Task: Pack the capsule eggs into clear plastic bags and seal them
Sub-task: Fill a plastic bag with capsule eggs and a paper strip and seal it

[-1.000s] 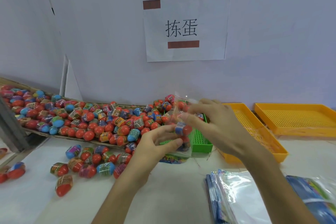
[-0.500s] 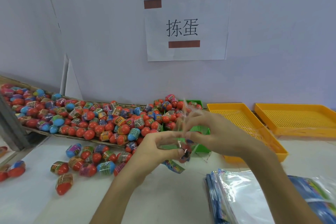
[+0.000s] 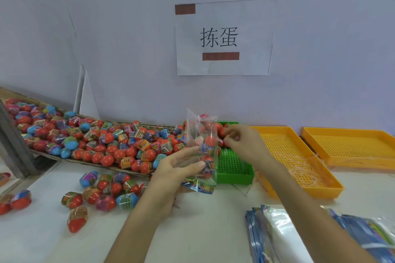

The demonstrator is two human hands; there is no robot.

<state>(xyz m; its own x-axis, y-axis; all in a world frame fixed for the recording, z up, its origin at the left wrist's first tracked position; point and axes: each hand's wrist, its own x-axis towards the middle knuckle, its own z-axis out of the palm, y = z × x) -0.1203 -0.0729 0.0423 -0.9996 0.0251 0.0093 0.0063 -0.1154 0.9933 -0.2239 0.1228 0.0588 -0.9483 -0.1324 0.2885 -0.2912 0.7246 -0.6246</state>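
Left hand (image 3: 177, 168) fingers (image 3: 188, 165) grip the clear bag (image 3: 201, 147) of eggs (image 3: 208, 142), held upright above the surface (image 3: 192, 230); right hand (image 3: 245, 145) fingers (image 3: 232, 134) pinch its edge

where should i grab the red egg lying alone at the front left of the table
Take the lone egg across its middle, on the printed wrap band, coming straight down from above. It lies on its side on the table with its red end toward the viewer and open space all round, so a grip across the narrow width looks likelier to hold than one on the tapering ends.
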